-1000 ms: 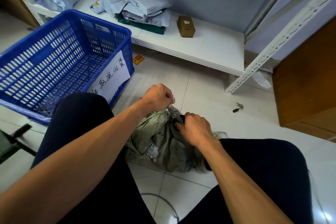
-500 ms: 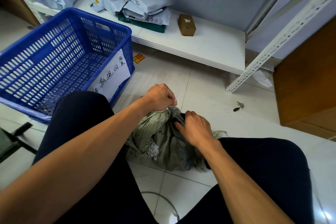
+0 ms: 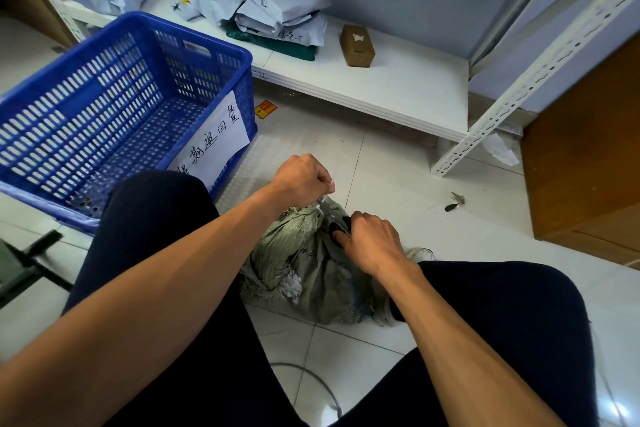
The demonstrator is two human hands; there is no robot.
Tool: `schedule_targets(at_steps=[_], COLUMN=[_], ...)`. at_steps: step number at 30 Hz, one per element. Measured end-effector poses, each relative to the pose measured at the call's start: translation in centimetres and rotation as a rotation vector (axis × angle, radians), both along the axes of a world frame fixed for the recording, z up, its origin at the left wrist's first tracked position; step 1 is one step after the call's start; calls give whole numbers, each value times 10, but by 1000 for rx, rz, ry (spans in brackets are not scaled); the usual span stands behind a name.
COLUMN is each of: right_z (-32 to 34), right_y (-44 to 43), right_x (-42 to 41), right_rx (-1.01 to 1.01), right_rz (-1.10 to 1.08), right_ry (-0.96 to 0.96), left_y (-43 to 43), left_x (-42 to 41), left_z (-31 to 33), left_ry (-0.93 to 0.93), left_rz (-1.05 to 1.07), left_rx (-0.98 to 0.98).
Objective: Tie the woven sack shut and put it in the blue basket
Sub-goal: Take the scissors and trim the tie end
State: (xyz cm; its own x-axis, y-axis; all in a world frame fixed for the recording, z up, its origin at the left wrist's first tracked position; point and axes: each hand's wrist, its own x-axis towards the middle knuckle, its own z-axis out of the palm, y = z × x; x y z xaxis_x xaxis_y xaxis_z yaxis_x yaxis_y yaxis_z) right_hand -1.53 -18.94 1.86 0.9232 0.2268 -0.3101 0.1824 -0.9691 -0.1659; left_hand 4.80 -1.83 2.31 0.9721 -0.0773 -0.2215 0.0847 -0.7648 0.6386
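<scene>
A grey-green woven sack (image 3: 304, 270) lies on the tiled floor between my knees, its neck bunched at the top. My left hand (image 3: 303, 180) is a closed fist just above the neck, pinching a thin white tie that runs down to the bunched fabric. My right hand (image 3: 369, 241) grips the sack's neck from the right, fingers curled over a dark patch there. The blue basket (image 3: 114, 114) stands to the left, with nothing inside and a handwritten paper label on its near wall.
A low white shelf (image 3: 398, 94) behind holds grey mail bags (image 3: 273, 7) and a small cardboard box (image 3: 356, 45). A slotted white shelf post (image 3: 519, 94) slants at the right, beside a wooden cabinet (image 3: 588, 156). Small scraps (image 3: 455, 203) lie on the floor.
Both hands have stayed at the sack's neck; the left fist has shifted very slightly while holding the tie. The sack has not moved.
</scene>
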Motion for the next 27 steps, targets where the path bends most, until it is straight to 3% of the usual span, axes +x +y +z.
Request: schedule_targets(at_steps=[13,22,27], right_z=[0,2,1], right_y=[1,-1,-2], right_x=[0,0,1], right_rx=[8,28,28], right_rz=[-2,-16,-20], right_ry=[11,27,33], left_y=[2,14,10], left_x=[3,12,10], left_z=[-2,5,9], left_ry=[38,76,86], left_rz=[70,212,137], left_rx=[-19,-201,-202])
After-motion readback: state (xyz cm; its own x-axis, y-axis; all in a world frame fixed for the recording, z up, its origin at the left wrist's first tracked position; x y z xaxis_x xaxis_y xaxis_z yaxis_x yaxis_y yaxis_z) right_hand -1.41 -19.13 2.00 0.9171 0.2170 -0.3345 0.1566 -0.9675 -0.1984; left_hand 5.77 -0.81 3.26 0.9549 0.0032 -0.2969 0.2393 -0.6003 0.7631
